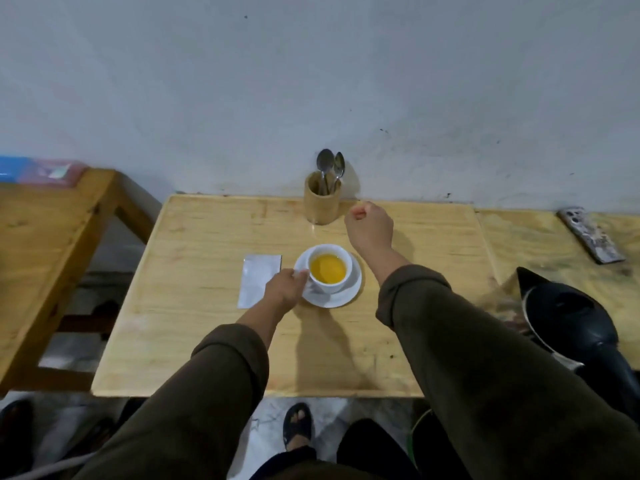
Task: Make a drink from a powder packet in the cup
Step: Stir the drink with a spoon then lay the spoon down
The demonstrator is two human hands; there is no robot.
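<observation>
A white cup (334,284) holding an orange-yellow drink (328,268) stands on a white saucer (349,295) in the middle of the wooden table (207,341). My left hand (285,287) grips the cup's left side at the rim. A silver powder packet (260,279) lies flat just left of the saucer. My right hand (370,226) hovers behind and right of the cup, beside a wooden holder (321,204) with two metal spoons (329,168). Its fingers are curled shut with nothing visible in them.
A black kettle (575,320) stands at the right edge of the table. A phone (590,234) lies on the surface at far right. Another wooden table (45,244) stands to the left, with a gap between. The wall (311,81) is right behind the holder.
</observation>
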